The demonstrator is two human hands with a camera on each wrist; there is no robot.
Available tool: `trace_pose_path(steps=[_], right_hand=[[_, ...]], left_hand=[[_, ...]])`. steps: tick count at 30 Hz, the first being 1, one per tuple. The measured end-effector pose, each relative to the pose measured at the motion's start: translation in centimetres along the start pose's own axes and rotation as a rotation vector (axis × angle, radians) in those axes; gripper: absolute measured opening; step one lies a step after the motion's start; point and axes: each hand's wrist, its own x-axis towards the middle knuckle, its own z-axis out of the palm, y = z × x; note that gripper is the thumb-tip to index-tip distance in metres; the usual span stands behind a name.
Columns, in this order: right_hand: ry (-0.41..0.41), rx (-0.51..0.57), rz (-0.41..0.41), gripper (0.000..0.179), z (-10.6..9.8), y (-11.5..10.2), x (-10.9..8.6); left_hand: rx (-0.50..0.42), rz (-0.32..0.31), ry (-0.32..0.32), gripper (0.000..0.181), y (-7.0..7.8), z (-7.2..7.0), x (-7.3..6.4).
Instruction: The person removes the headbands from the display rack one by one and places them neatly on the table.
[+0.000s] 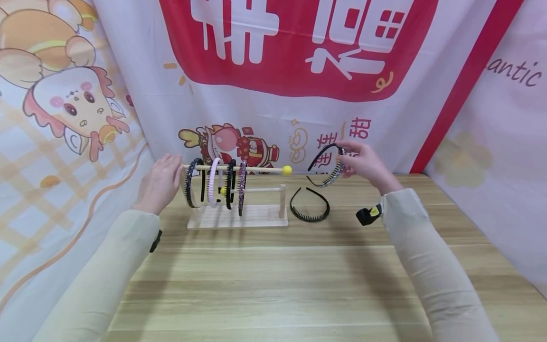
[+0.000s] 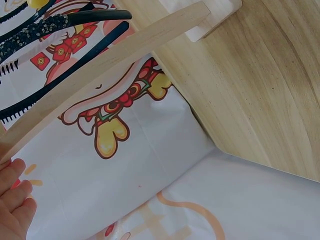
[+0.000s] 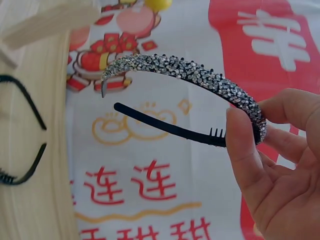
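Observation:
My right hand (image 1: 356, 159) pinches a headband (image 3: 175, 67) between thumb and fingers, raised above the table. The band is black inside with small teeth and covered in silvery stones; its tips point left, toward the stand. At the left end of a wooden headband stand (image 1: 256, 221), my left hand (image 1: 160, 183) rests its fingers by the top of the upright (image 2: 115, 65). From the upper rod (image 1: 267, 169) hang a dark sparkly headband (image 1: 189, 185), a pale pink one (image 1: 211, 187), a black one (image 1: 228, 187) and a purple glittery one (image 1: 241, 190).
A black toothed headband (image 1: 311, 218) lies on the wooden table (image 1: 265, 275), right of the stand. Yellow balls cap the upper rod (image 1: 287, 169) and another rod lower down. Printed cloth (image 1: 282, 109) hangs behind and at both sides.

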Motion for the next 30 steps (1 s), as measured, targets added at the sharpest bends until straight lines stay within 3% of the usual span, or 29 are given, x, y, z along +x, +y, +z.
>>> trace_pose_path(steps=[15, 30], right_hand=[[0.071, 0.078, 0.068, 0.051, -2.1, 4.3, -0.5], [0.071, 0.146, 0.151, 0.052, -1.7, 9.2, -0.7]], left_hand=[[-0.008, 0.003, 0.011, 0.036, 0.1, -0.1, 0.0], [-0.018, 0.007, 0.000, 0.037, -0.1, 0.1, -0.1]])
